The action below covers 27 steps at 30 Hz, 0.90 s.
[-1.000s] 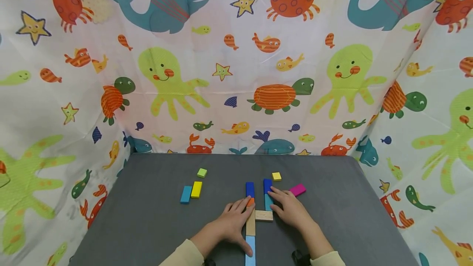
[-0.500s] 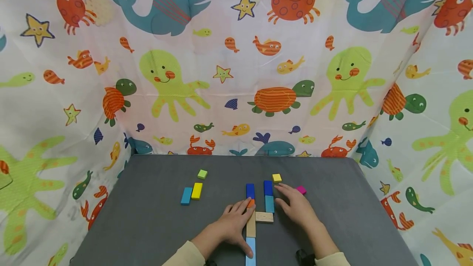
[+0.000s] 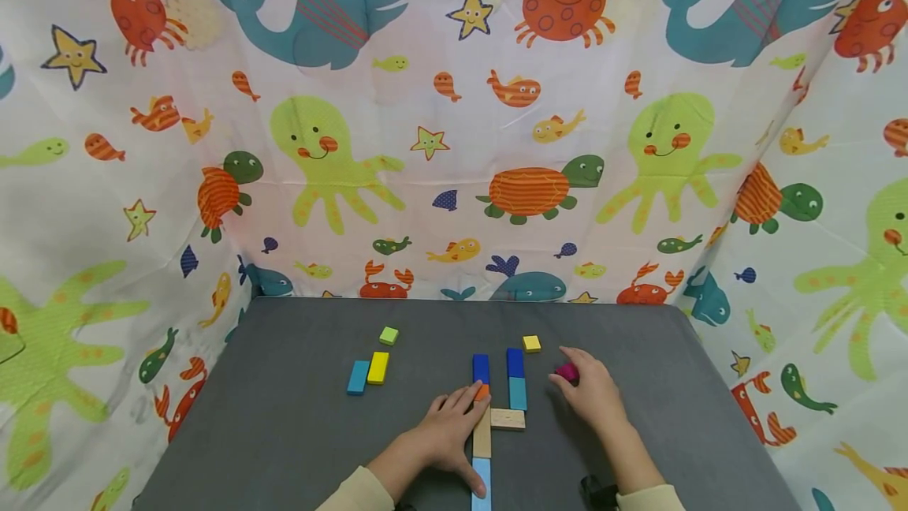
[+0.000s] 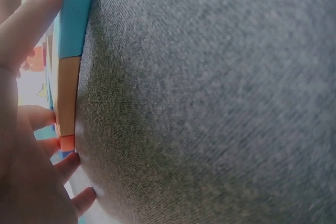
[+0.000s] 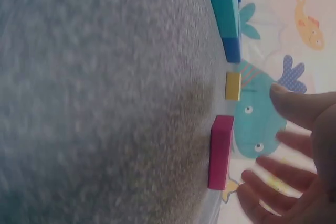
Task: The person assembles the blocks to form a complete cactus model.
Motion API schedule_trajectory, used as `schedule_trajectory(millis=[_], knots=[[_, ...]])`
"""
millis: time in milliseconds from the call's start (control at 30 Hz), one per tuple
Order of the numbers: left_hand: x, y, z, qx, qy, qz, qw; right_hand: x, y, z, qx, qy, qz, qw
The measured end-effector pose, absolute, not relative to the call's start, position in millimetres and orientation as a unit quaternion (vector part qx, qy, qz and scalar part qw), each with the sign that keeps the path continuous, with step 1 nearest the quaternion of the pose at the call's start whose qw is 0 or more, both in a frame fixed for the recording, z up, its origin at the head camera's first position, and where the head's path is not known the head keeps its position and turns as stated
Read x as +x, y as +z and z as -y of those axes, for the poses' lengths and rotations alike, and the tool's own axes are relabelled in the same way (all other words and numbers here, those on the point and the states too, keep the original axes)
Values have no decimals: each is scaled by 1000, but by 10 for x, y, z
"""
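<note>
Near the right fingers (image 5: 286, 173), one magenta block (image 5: 219, 153); one yellow block (image 5: 233, 86)

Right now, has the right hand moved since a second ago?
Yes. In the head view, the right hand has moved rightward, away from the sideways wooden block and toward the pink block.

The right hand (image 3: 592, 391) moved from 2 blue blocks (image 3: 516, 379) to the magenta block (image 5: 220, 156).
</note>
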State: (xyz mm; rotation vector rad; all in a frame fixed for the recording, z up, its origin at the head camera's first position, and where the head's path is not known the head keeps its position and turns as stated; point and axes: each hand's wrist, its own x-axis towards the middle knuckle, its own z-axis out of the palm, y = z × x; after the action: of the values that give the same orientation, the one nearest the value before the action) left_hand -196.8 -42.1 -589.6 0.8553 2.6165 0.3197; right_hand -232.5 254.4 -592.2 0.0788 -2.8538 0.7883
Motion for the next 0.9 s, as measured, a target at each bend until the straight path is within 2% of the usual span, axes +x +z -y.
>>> schedule_trajectory(millis=[333,900], knots=[[-1987,-5942,434,302,131,-925,191,-2344,-5968,-2636,-71,266,961,4],[-1962,-5896,434,303,123,-926,189,-2468,-5950,-2646,-51,243,969,-3]])
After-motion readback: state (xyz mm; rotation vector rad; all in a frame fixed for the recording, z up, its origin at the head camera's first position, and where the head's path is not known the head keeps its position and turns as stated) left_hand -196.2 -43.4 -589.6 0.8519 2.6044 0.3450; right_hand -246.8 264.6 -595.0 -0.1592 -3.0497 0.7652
